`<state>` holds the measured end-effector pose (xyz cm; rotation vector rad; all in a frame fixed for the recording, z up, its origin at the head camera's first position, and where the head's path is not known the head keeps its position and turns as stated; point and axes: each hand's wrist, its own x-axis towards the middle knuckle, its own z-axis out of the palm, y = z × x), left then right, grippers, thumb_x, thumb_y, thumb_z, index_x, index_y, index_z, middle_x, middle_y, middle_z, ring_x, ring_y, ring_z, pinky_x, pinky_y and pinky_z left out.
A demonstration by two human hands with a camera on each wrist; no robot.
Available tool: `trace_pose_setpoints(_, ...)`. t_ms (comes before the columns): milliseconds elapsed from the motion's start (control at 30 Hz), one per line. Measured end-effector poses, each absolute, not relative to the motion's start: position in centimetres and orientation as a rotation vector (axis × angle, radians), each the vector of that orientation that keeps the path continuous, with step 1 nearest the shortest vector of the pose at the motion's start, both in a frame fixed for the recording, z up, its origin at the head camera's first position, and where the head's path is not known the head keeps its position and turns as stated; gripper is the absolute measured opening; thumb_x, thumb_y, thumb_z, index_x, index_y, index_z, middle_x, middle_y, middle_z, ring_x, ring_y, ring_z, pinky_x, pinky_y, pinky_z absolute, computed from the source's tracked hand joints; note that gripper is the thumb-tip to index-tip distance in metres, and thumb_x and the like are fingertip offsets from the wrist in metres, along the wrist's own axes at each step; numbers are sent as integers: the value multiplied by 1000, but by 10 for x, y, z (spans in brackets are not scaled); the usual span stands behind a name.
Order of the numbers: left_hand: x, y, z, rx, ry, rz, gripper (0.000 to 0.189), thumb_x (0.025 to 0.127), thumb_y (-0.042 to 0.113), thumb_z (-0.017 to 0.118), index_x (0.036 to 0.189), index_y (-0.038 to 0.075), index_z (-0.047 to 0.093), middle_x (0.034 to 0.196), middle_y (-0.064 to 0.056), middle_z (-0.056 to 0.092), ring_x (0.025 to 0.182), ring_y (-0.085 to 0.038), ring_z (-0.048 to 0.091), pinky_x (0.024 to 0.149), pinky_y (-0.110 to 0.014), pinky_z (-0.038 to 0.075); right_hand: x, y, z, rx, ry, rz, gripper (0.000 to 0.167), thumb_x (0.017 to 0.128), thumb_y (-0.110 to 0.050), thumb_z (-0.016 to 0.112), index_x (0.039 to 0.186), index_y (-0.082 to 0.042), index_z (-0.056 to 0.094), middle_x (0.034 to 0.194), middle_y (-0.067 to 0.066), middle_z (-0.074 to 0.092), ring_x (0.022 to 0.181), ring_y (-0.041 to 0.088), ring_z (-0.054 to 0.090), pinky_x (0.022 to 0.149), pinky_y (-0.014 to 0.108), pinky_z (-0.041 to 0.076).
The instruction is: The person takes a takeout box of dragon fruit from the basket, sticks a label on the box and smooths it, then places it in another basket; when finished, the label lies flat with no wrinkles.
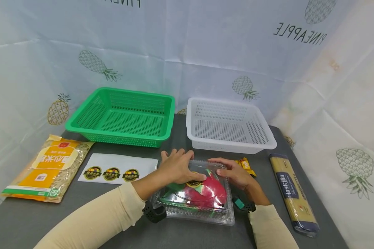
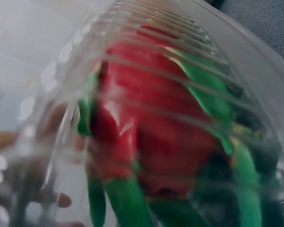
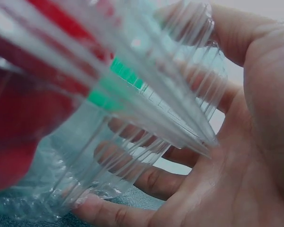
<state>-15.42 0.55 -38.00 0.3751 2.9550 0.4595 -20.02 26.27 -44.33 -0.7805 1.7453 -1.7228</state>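
Note:
A clear plastic clamshell box (image 1: 202,215) stands at the front middle, holding red dragon fruit (image 1: 214,189) with green scales. On its lid is a round black-and-gold sticker (image 1: 193,183), partly covered by my left thumb. My left hand (image 1: 178,168) grips the box across its far left edge, thumb lying over the lid. At the far right corner, my right hand (image 1: 236,174) holds the box with its thumb on top. The right wrist view shows that hand's fingers (image 3: 151,182) wrapped around the ribbed plastic wall. Through the plastic, the left wrist view shows the fruit (image 2: 151,104) close up.
A white sheet (image 1: 112,159) with three round stickers lies left of the box, beside a yellow rice noodle bag (image 1: 51,166). Behind are a green basket (image 1: 121,138) and a white basket (image 1: 227,145). Rightward lie a small yellow packet (image 1: 247,166) and a pasta pack (image 1: 294,195).

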Motion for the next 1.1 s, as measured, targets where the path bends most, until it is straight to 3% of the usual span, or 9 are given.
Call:
trace_pose_setpoints(267, -155, -1, -378, 395, 2922, 631, 67, 78, 78, 54, 113, 22, 61, 100, 2, 56, 98, -23, 51, 85, -55, 28, -201, 262, -443, -790, 1700, -1746, 41, 98, -16, 56, 139, -8, 52, 122, 17, 54, 102, 34, 61, 79, 52, 51)
trace_pose_setpoints(533, -156, -6, -373, 403, 2844, 868, 58, 82, 66, 61, 116, 20, 63, 99, 4, 59, 97, -21, 52, 84, -56, 25, -201, 264, -444, -795, 1665, -1760, 40, 99, -16, 55, 139, -11, 53, 123, 18, 54, 103, 34, 61, 80, 51, 51)
trace_pose_setpoints(1100, -153, -29, -363, 515, 2820, 1173, 61, 86, 54, 66, 133, 18, 56, 121, -6, 61, 109, -29, 54, 85, -53, 25, -200, 264, -447, -832, 1678, -1758, 39, 99, -14, 54, 138, -11, 54, 122, 15, 55, 106, 33, 59, 83, 49, 51)
